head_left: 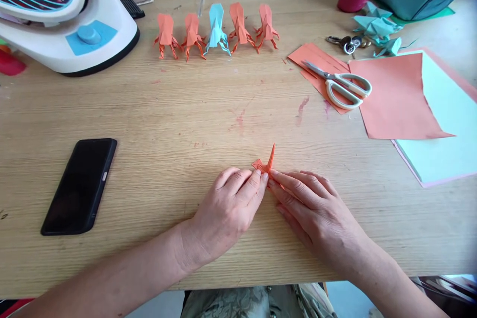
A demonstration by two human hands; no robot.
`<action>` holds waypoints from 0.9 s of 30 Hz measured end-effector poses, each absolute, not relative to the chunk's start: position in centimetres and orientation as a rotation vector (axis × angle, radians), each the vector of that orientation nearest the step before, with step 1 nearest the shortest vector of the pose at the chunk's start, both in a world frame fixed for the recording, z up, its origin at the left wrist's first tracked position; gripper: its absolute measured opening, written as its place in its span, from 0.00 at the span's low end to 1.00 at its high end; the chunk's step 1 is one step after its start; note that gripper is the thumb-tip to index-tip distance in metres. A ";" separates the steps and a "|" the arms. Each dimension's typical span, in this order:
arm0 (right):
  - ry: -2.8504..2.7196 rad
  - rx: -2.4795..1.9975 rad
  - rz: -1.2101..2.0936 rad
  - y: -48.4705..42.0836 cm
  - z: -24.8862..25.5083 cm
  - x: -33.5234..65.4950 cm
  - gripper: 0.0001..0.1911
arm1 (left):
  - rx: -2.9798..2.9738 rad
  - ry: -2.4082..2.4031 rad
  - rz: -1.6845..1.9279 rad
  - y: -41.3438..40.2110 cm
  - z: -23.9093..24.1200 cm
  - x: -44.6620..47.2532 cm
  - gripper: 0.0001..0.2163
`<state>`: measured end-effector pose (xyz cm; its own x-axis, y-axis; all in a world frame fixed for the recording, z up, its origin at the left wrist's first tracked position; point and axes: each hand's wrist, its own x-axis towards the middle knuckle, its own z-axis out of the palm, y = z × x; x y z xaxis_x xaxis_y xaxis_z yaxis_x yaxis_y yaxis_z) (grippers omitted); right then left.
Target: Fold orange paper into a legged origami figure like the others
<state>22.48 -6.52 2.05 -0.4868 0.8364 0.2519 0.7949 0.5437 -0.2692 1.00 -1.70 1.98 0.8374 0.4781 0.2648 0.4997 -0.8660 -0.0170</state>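
A small, partly folded orange paper piece lies on the wooden table near its front edge, one pointed flap standing up. My left hand presses down on the piece with its fingertips, fingers held together. My right hand lies flat over the piece's right part, fingertips meeting those of the left hand. Most of the paper is hidden under the fingers.
Several folded paper figures, orange and one blue, stand in a row at the back. White-handled scissors lie on orange sheets at the right. A black phone lies at the left, a white fan at the far left.
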 end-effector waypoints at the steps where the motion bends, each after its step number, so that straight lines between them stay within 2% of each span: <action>1: -2.433 -1.343 0.169 -6.5 2.1 22.5 0.19 | -2.932 -0.788 -0.391 -1.7 2.0 1.1 0.16; 9: -2.427 -1.365 0.178 -6.6 2.0 22.4 0.19 | -2.884 -0.821 -0.368 -2.0 2.0 1.6 0.15; 15: -2.400 -1.377 0.176 -6.9 1.8 22.3 0.20 | -2.897 -0.976 -0.430 -2.9 1.5 1.0 0.17; 20: -2.362 -1.401 0.222 -7.1 2.0 22.0 0.20 | -2.950 -1.035 -0.544 -2.5 1.1 1.1 0.15; 27: -2.143 -1.482 0.374 -6.7 2.2 21.2 0.12 | -2.971 -1.095 -0.628 -2.4 0.6 1.2 0.14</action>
